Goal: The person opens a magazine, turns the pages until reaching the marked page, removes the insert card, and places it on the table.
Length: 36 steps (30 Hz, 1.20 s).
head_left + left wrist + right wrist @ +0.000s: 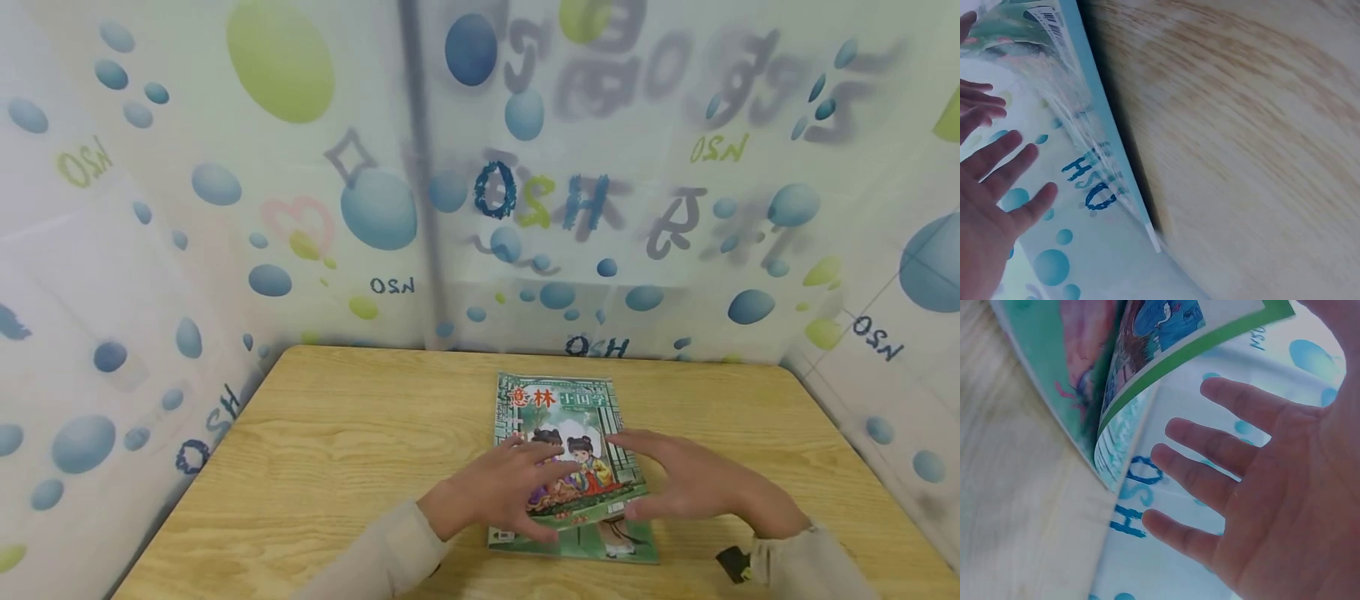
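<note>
Green magazine (pixel 600 458) beneath left grip (pixel 504 490)

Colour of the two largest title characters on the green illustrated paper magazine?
Red title characters; they show best in the head view.

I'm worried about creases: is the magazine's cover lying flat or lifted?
The cover is lifted at its lower edge: in the right wrist view, a printed sheet curls up above a green sheet beneath.

Hands (pixel 501 490) (pixel 697 479) partly hide the top magazine (pixel 588 446), whose corner label (pixel 617 507) seems unreadably small.
</note>
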Each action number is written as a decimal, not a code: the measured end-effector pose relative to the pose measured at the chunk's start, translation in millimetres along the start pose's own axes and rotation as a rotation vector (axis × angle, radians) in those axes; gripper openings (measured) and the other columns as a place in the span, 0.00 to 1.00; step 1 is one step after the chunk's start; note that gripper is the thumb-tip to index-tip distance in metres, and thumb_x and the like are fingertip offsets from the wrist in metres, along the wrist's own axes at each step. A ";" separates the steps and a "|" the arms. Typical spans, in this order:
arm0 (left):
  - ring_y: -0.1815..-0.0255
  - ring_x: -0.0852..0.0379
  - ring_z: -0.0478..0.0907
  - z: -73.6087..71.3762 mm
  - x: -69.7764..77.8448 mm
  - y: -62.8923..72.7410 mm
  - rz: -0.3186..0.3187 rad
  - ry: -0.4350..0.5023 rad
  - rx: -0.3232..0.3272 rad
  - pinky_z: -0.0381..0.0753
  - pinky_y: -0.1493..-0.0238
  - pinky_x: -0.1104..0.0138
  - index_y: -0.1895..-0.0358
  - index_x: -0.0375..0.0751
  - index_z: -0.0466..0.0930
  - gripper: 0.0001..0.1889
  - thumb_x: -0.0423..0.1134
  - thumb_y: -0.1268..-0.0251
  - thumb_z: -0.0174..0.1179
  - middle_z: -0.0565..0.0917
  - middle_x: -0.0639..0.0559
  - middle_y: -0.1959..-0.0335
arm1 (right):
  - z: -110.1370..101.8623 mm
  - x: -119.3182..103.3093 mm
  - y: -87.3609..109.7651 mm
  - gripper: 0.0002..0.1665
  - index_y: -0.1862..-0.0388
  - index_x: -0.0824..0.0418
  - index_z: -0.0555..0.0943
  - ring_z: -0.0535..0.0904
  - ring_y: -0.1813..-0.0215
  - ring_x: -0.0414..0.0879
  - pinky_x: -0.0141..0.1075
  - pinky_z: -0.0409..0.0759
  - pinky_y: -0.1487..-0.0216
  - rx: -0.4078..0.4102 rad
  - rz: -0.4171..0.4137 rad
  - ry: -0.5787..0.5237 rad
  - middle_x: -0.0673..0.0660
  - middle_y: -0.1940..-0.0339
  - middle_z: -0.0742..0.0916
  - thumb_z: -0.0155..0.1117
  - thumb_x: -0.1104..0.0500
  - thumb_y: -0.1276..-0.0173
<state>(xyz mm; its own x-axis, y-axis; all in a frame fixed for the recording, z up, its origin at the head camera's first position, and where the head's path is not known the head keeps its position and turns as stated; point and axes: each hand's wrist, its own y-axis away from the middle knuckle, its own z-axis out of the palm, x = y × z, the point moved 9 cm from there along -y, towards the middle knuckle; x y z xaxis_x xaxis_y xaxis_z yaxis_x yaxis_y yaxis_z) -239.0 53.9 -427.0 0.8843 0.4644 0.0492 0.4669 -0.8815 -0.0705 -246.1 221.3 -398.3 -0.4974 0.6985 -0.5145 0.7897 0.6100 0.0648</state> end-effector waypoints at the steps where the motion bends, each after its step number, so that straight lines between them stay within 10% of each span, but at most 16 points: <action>1: 0.27 0.54 0.66 -3.2 1.8 0.9 0.020 -0.005 0.026 0.69 0.33 0.48 0.22 0.56 0.57 0.48 0.72 0.44 0.60 0.68 0.49 0.27 | -2.9 0.0 0.9 0.48 0.25 0.55 0.68 0.66 0.31 0.72 0.70 0.69 0.42 0.013 0.002 0.004 0.69 0.28 0.71 0.69 0.36 0.39; 10: 0.26 0.56 0.62 -32.2 23.4 12.5 0.208 -0.078 0.294 0.69 0.33 0.56 0.22 0.55 0.56 0.46 0.55 0.43 0.66 0.57 0.47 0.22 | -33.2 5.7 11.5 0.40 0.25 0.56 0.66 0.68 0.30 0.68 0.66 0.69 0.41 0.101 0.022 -0.022 0.64 0.28 0.73 0.65 0.44 0.31; 16: 0.21 0.51 0.51 -41.4 36.3 18.0 0.278 -0.288 0.388 0.54 0.25 0.51 0.23 0.55 0.60 0.42 0.52 0.44 0.64 0.52 0.46 0.19 | -32.8 24.3 11.2 0.43 0.26 0.62 0.67 0.69 0.32 0.70 0.65 0.70 0.40 0.093 0.089 0.036 0.67 0.30 0.73 0.64 0.41 0.32; 27: 0.19 0.53 0.47 -34.2 45.5 22.7 0.254 -0.688 0.320 0.47 0.25 0.43 0.38 0.56 0.80 0.24 0.54 0.34 0.50 0.58 0.54 0.21 | 25.0 32.1 -6.0 0.57 0.27 0.62 0.69 0.71 0.33 0.68 0.72 0.61 0.39 -0.087 0.065 0.106 0.70 0.26 0.68 0.76 0.34 0.50; 36: 0.22 0.49 0.56 -25.5 43.4 19.7 0.185 -0.775 0.165 0.41 0.22 0.51 0.41 0.48 0.83 0.21 0.48 0.27 0.46 0.71 0.49 0.29 | 50.0 23.7 -7.7 0.63 0.25 0.53 0.68 0.65 0.28 0.68 0.73 0.60 0.39 -0.147 -0.060 0.089 0.67 0.25 0.68 0.76 0.28 0.58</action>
<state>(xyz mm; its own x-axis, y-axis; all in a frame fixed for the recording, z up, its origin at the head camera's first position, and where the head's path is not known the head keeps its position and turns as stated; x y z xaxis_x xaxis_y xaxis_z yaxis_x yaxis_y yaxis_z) -191.7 54.5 -400.8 0.6754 0.2927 -0.6768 0.2544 -0.9540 -0.1587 -246.0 214.4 -453.7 -0.5769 0.6855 -0.4441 0.6999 0.6952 0.1637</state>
